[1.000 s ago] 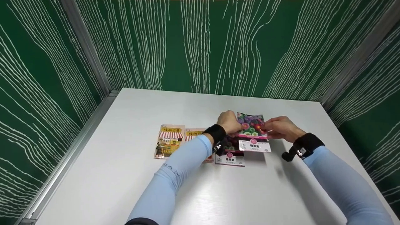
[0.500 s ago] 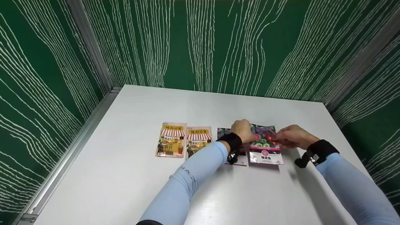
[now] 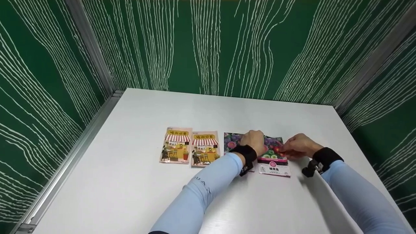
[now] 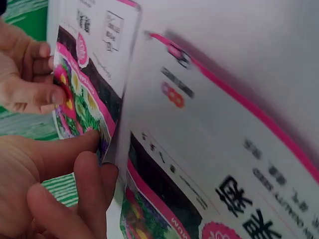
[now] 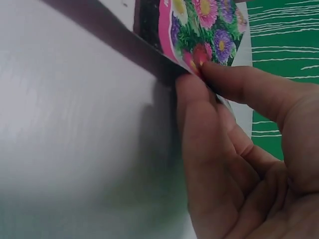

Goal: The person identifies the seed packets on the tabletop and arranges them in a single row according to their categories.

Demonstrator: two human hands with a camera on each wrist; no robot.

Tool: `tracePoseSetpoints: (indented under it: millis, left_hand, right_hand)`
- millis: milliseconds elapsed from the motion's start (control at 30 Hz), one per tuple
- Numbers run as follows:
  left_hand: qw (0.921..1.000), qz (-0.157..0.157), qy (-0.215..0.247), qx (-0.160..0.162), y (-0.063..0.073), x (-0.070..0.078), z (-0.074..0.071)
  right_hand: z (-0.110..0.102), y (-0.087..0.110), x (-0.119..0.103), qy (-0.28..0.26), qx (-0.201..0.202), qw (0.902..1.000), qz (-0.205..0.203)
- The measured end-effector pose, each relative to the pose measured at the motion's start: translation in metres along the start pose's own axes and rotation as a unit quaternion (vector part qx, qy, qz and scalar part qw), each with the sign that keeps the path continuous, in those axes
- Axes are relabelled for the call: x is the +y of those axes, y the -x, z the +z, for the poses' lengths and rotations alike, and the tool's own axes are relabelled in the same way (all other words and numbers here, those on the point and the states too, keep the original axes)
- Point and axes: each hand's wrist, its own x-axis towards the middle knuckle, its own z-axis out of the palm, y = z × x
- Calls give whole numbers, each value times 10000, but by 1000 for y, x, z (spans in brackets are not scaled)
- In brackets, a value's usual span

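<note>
A flower seed packet (image 3: 274, 161) with a pink band and white lower part lies between both hands. My left hand (image 3: 255, 142) pinches its left edge, thumb in front in the left wrist view. On the right edge, my right hand (image 3: 299, 145) pinches it between thumb and fingers; the right wrist view shows this side of the packet (image 5: 167, 40) lifted off the table. A second, matching flower seed packet (image 3: 230, 139) lies just left, largely hidden by my left hand and wrist. In the left wrist view this second packet (image 4: 199, 124) appears large and close.
Two matching packets with striped awnings, the left one (image 3: 176, 146) and the right one (image 3: 205, 149), lie side by side to the left. All rest on a white table (image 3: 130, 195). Green walls (image 3: 240, 48) with white lines enclose its back and sides.
The held flower seed packet has moved right and toward me, then down close to the table. Both hands moved with it, uncovering more of the right awning packet.
</note>
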Motion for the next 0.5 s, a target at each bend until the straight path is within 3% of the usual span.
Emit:
tracePoseSetpoints:
  millis: [133, 233, 500]
  left_hand:
    - [9986, 283, -373, 257, 0, 2, 4]
    - [9971, 402, -524, 376, 2, 3, 6]
    - [9925, 721, -790, 584, 5, 0, 7]
  right_hand:
    - [2, -3, -1, 255, 116, 9996, -3]
    - [1, -4, -3, 861, 333, 9957, -25]
    - [7, 1, -22, 2313, 802, 9694, -175]
